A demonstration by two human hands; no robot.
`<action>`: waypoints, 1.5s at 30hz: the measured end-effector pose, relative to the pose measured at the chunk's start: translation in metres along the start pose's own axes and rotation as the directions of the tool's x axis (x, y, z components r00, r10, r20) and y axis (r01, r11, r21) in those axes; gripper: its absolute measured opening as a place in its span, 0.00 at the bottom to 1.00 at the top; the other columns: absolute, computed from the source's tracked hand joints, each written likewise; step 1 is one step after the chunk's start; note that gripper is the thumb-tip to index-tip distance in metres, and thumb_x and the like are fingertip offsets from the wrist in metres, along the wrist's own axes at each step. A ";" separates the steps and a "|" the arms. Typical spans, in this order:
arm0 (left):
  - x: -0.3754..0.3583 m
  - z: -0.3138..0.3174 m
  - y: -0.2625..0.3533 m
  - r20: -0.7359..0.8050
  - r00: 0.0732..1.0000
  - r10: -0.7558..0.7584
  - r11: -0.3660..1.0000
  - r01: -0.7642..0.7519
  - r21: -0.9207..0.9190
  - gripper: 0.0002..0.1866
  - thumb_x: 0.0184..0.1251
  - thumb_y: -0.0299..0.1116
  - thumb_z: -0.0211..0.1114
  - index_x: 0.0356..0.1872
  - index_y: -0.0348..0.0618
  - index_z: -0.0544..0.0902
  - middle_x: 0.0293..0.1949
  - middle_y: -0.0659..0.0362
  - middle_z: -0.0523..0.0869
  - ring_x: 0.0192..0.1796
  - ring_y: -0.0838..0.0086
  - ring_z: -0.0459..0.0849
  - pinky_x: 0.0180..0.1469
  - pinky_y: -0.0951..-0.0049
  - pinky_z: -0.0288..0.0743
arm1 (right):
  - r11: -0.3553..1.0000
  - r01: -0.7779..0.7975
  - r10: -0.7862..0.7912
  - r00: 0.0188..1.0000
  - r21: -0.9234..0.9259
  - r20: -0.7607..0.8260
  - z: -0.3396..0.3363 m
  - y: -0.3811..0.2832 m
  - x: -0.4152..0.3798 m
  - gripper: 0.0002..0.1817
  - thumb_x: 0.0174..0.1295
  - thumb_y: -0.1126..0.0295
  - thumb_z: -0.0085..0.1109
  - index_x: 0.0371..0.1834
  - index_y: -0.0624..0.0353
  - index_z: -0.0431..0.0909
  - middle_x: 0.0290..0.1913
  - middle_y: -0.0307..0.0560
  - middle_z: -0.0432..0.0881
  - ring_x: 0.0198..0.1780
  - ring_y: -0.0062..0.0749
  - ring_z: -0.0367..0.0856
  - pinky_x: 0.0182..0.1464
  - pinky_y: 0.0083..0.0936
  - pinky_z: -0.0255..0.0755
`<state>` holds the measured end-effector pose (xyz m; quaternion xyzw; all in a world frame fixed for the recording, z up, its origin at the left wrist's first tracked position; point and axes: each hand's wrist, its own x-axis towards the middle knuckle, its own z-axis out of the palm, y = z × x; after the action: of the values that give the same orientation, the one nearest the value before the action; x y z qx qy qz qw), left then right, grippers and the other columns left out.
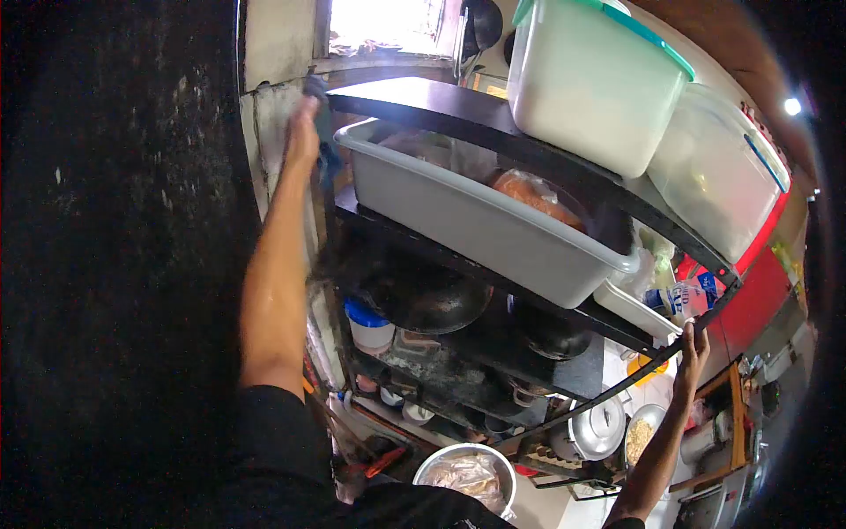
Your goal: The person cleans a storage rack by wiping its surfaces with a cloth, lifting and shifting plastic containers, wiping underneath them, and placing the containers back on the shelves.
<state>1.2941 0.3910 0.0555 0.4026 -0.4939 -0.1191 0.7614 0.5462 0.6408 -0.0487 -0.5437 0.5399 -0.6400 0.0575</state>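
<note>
A black metal shelf rack stands in front of me. My left hand is raised to its upper left corner, closed on a dark blue-grey cloth that lies against the corner post; part of the fingers is hidden. Lower on the right, my right hand grips the rack's right post. Between my arms, a grey plastic tub with bagged goods inside sits on the second shelf. White tubs with a teal-edged lid and a blue clip rest on the top shelf.
Dark woks and a blue-lidded container are on the lower shelves. Below stand a large pot with bagged food and a lidded metal pot. A dark wall fills the left, with a bright window above.
</note>
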 end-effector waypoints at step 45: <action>-0.258 -0.072 -0.213 -0.128 0.987 -0.092 0.941 0.129 0.314 0.20 0.65 0.36 0.72 0.43 0.23 0.81 0.42 0.43 0.86 0.46 0.55 0.82 0.53 0.60 0.73 | 0.996 -0.074 0.076 0.997 0.055 -0.032 -0.001 0.018 -0.002 0.22 0.73 0.54 0.59 0.57 0.61 0.81 0.35 0.33 0.76 0.38 0.18 0.73 0.43 0.18 0.66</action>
<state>1.2765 0.4382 -0.2836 0.5544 -0.4400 -0.0568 0.7041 0.5371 0.6348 -0.0634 -0.5103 0.5436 -0.6607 0.0871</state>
